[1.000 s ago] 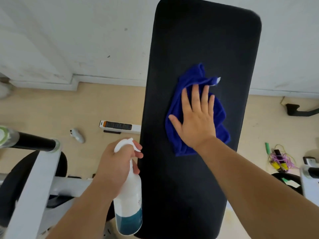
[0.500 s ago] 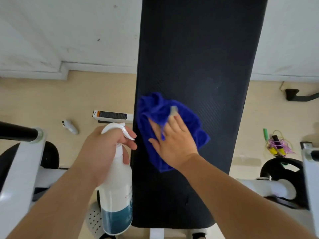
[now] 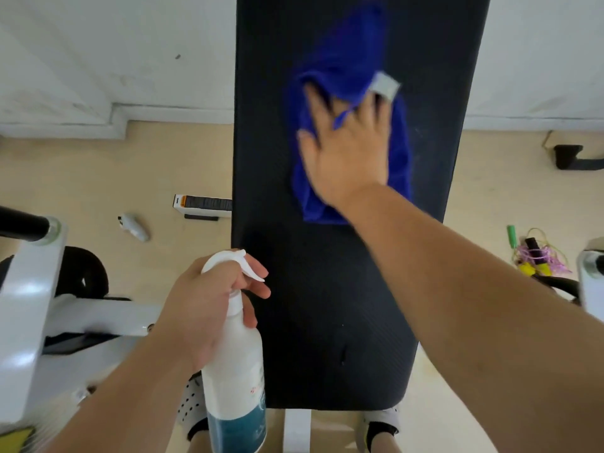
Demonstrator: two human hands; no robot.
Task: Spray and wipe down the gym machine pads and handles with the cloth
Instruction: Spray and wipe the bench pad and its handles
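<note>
- right hand (image 3: 346, 148) flat on the blue cloth (image 3: 400, 165), palm down, fingers (image 3: 315, 103) straight and spread apart; frame is motion-blurred there, so fingertip detail is soft
- a fold of the cloth laps over the middle fingers; can't tell if it's pinched between them
- cloth is bunched, not folded square, and lies on the far half of the black pad (image 3: 327, 305), nearer its right edge than its left
- grey-white tag (image 3: 385, 86) sticks up from the cloth at the fingertips
- pad is long and narrow, runs away from the camera, top end cut off by the frame; near end has rounded corners
- left hand (image 3: 199, 312) grips the spray bottle (image 3: 235, 364) at the neck, fingers curled round it, index finger on the trigger
- bottle is white with a teal band at the bottom, roughly upright, nozzle towards the pad, held just beside the pad's left edge at its near half, not touching the cloth
- white machine frame (image 3: 29, 305) at left with a black bar (image 3: 19, 223) sticking out at the top
- on the beige floor left of the pad: white box (image 3: 202, 204) with an orange and black label, partly behind the pad, and a small grey-white object (image 3: 134, 225) near it
- right of the pad: tangle of purple cord with green and yellow handles (image 3: 536, 256), black foot piece (image 3: 575, 156) by the wall
- white post (image 3: 296, 429) under the pad's near end, a shoe (image 3: 380, 423) just beside it
</note>
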